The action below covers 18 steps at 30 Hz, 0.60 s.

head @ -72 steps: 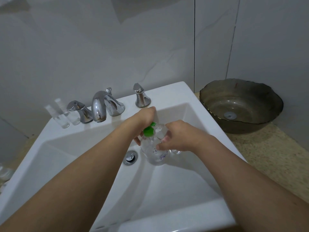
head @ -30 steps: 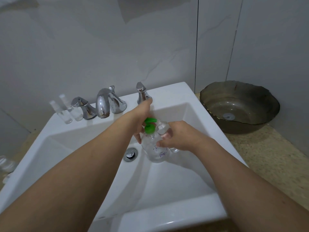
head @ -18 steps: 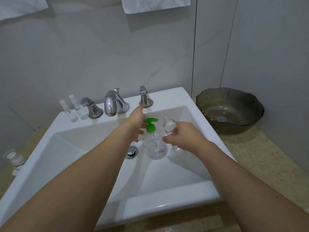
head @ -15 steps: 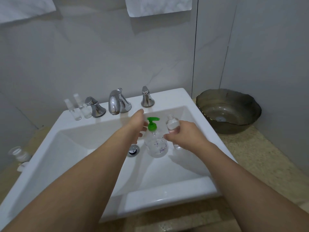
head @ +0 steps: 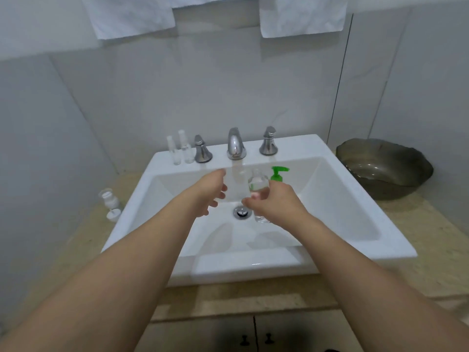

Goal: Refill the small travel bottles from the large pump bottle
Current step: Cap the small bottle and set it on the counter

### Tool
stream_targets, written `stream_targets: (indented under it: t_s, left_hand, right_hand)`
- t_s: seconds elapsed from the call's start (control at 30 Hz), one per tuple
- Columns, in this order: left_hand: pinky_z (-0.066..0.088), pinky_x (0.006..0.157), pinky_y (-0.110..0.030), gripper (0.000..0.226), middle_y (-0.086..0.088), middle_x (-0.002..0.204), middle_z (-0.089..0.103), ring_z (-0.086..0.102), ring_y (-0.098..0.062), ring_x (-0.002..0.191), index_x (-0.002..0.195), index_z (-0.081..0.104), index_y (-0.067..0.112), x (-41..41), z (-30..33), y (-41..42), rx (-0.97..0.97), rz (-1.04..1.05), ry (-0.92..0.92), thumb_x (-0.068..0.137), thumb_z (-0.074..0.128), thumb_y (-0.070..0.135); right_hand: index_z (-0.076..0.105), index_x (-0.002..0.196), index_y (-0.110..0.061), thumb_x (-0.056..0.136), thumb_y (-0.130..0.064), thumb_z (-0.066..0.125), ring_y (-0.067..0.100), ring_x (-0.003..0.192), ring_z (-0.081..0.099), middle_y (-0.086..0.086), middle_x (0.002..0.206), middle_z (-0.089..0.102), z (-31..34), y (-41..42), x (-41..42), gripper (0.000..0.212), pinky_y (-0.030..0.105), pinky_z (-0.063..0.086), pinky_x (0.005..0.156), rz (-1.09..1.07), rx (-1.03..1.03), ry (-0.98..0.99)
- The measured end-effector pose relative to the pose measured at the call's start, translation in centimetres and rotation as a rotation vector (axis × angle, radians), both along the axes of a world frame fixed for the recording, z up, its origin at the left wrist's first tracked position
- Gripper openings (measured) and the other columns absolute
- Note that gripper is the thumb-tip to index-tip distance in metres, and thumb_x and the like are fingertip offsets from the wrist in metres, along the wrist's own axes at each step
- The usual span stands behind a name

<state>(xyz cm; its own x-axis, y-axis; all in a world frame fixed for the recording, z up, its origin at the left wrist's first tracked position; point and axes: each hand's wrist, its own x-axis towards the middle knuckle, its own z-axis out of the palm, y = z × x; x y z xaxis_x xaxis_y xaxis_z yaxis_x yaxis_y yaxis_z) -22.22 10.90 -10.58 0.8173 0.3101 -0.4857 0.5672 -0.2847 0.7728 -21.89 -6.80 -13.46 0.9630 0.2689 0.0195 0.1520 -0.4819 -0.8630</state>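
- Over the white sink point(head: 330, 194), your right hand point(head: 276, 204) has its fingers curled round a small clear travel bottle point(head: 257, 182), holding it upright above the drain point(head: 241, 212).
- The bottle's neck shows uncapped above your fingers, and its base pokes out below your hand; how full it is, you cannot tell through the clear plastic.
- Just behind your right hand stands the large pump bottle point(head: 278, 174); only its green pump head shows, with the spout pointing right. Your hand hides the body, so whether it rests on the basin floor cannot be told.
- Your left hand point(head: 210, 190) hangs free above the basin, fingers loosely spread and holding nothing, just left of the travel bottle without touching it.
- On the back ledge of the sink, two more small clear spray bottles point(head: 180, 148) stand side by side, just left of the left tap handle point(head: 202, 149).
- The chrome spout point(head: 236, 144) sits at the centre of the ledge, with the right tap handle point(head: 268, 142) beside it.
- On the beige counter point(head: 431, 250) left of the sink sits a small clear jar point(head: 108, 198), with a white cap point(head: 113, 214) lying just in front of it.
- A dark glass bowl point(head: 385, 168) sits on the counter to the right of the sink.
- Two white towels point(head: 302, 16) hang on the wall above.
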Motion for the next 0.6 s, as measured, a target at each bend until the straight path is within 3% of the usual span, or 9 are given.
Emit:
stream_targets:
  t_s: [0.33, 0.6]
  left_hand:
    - [0.044, 0.093, -0.044, 0.041, -0.006, 0.114, 0.069, 0.062, -0.028, 0.099, 0.106, 0.062, 0.012, -7.2, 2.5, 11.2, 0.01, 0.173, -0.212, 0.105, 0.037, 0.045]
    - [0.043, 0.074, -0.034, 0.018, -0.006, 0.104, 0.064, 0.056, -0.023, 0.079, 0.103, 0.057, 0.014, -11.0, 2.3, 19.8, 0.073, 0.241, -0.233, 0.1, 0.045, 0.027]
  right_hand:
    - [0.061, 0.076, -0.025, 0.065, -0.046, 0.074, 0.004, 0.067, 0.063, -0.012, 0.077, 0.066, 0.9, 12.0, -3.7, 0.027, 0.021, 0.045, 0.052, 0.146, 0.005, -0.013]
    - [0.059, 0.075, -0.023, 0.065, -0.046, 0.072, 0.006, 0.068, 0.064, -0.008, 0.078, 0.066, 0.5, 20.8, -5.9, 0.029, 0.024, 0.049, 0.054, 0.236, 0.044, -0.049]
